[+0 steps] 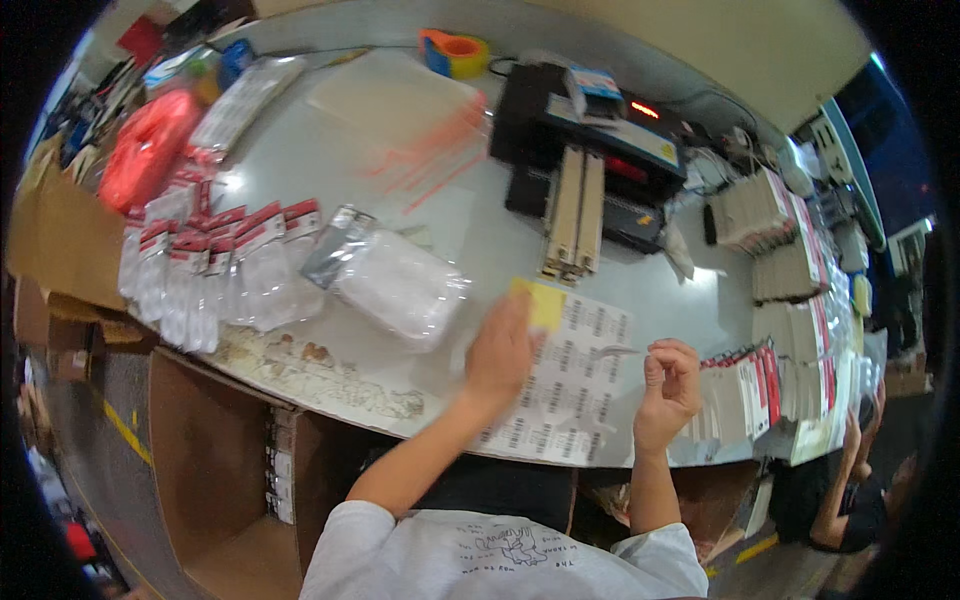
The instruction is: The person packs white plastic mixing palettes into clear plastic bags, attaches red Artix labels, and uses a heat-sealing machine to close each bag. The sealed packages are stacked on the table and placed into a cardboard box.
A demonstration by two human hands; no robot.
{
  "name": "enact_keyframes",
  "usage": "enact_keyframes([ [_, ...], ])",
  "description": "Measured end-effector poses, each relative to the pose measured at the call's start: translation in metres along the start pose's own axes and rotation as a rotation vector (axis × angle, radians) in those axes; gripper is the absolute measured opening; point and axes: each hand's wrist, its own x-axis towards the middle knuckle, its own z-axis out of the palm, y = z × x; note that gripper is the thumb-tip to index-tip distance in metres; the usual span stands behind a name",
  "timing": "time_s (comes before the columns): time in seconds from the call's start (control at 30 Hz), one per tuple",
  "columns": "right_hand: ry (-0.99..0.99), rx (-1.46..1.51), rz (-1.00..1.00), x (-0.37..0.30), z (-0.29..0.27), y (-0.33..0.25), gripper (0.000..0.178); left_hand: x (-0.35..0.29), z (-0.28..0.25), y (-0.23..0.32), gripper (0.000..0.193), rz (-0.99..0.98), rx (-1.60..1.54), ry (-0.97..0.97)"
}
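A sheet of white barcode labels (570, 385) lies in front of me at the table's near edge, with a bare yellow patch (545, 303) at its upper left corner. My left hand (502, 345), slightly blurred, grips the sheet at its left side beside that patch. Over the right edge of the sheet, my right hand (668, 390) is closed in a pinch. A small pale label (616, 352) sticks out from its fingertips toward the left. Left of the sheet rests a stack of clear plastic packages (405, 290).
Red-topped clear packages (262, 250) lie at the left, near a red bag (150, 150). A black machine (620, 150) and tape rolls (455, 52) stand at the back. Stacked white-and-red cards (780, 270) line the right side, where another person's hands (858, 435) show. Open cardboard boxes (215, 480) stand below.
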Motion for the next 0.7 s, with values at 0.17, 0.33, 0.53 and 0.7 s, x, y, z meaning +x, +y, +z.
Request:
enact_keyframes([
  [0.17,-0.082,0.413,0.158,0.027,0.076,-0.034,0.007,-0.006,-0.102,0.004,0.079,-0.013,0.393,0.441],
  [0.33,-0.638,0.415,0.248,0.075,0.156,-0.055,0.012,0.007,-0.146,-0.038,0.091,-0.147,0.076,0.311],
  [0.53,-0.970,0.107,0.376,0.078,0.216,-0.045,0.014,-0.004,-0.152,-0.059,0.098,-0.067,-0.173,0.324],
  [0.7,-0.926,0.179,0.345,0.072,0.215,-0.036,0.013,-0.005,-0.149,-0.060,0.091,-0.029,-0.033,0.305],
])
